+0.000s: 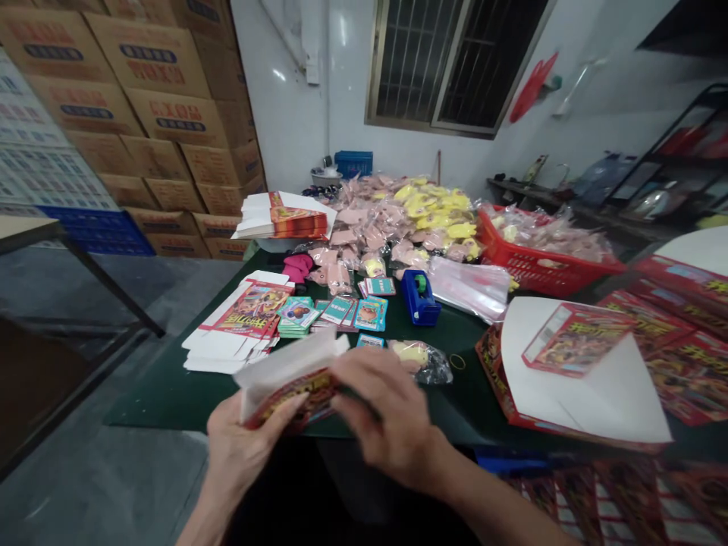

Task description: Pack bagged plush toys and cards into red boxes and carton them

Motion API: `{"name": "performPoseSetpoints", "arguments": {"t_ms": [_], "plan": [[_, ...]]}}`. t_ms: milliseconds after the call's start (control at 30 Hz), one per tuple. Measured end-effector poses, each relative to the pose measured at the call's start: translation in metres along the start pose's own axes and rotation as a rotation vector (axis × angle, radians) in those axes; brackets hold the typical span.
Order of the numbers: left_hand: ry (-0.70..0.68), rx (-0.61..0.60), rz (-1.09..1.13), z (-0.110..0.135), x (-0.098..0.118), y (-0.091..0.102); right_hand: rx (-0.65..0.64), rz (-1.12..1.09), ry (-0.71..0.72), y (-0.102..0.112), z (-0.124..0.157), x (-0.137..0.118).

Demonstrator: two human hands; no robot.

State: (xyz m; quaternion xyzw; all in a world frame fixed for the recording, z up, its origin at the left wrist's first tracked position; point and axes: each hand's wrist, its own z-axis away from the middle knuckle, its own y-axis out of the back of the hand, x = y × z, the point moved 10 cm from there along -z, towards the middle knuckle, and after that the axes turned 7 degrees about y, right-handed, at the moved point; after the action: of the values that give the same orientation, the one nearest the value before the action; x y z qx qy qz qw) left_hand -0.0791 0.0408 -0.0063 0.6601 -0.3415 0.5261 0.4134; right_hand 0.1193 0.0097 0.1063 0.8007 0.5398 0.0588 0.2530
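A small printed cardboard box (293, 371), red with white inner flaps, is held above the table's near edge. My left hand (247, 432) grips its left end, with the thumb along the printed front. At the other end my right hand (387, 409) has its fingers curled on the box's edge; motion blurs it slightly. Just beyond lie small stacks of trading cards (299, 315) and a stack of flattened boxes (244, 318). A bagged yellow plush toy (418, 356) rests to the right of the box, beside a rubber band (457, 362).
A blue tape dispenser (421, 299) stands mid-table near clear plastic bags (469, 284). Bagged plush toys (369, 220) are heaped behind. On the right are a red basket (531, 265) and an open display carton (574, 379). Brown cartons (164, 114) are stacked at back left.
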Motion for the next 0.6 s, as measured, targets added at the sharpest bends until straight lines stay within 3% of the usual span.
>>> {"name": "performPoseSetpoints", "arguments": {"t_ms": [67, 100, 133, 200, 267, 333, 433, 600], "plan": [[0.024, 0.138, 0.013, -0.006, -0.009, 0.02, 0.097, 0.125, -0.189, 0.022, 0.012, 0.048], [0.015, 0.194, 0.011, -0.008, -0.01, 0.027, 0.052, 0.215, -0.318, 0.022, 0.02, 0.079], [-0.007, 0.229, 0.001, -0.009, -0.01, 0.032, -0.052, 0.294, -0.421, 0.016, 0.028, 0.109], [-0.058, 0.241, -0.037, -0.012, -0.006, 0.033, -0.382, 0.399, -0.501, -0.013, 0.041, 0.155], [-0.084, 0.22, -0.069, -0.013, -0.004, 0.03, -0.578, 0.408, -0.481, -0.039, 0.047, 0.176], [-0.096, 0.218, -0.079, -0.013, -0.004, 0.029, -0.63, 0.379, -0.447, -0.055, 0.046, 0.173], [-0.116, 0.225, -0.077, -0.01, -0.003, 0.029, -0.708, 0.396, -0.39, -0.072, 0.056, 0.139], [-0.134, 0.23, -0.085, -0.01, -0.005, 0.034, -0.782, 0.442, -0.316, -0.083, 0.114, 0.083]]}}
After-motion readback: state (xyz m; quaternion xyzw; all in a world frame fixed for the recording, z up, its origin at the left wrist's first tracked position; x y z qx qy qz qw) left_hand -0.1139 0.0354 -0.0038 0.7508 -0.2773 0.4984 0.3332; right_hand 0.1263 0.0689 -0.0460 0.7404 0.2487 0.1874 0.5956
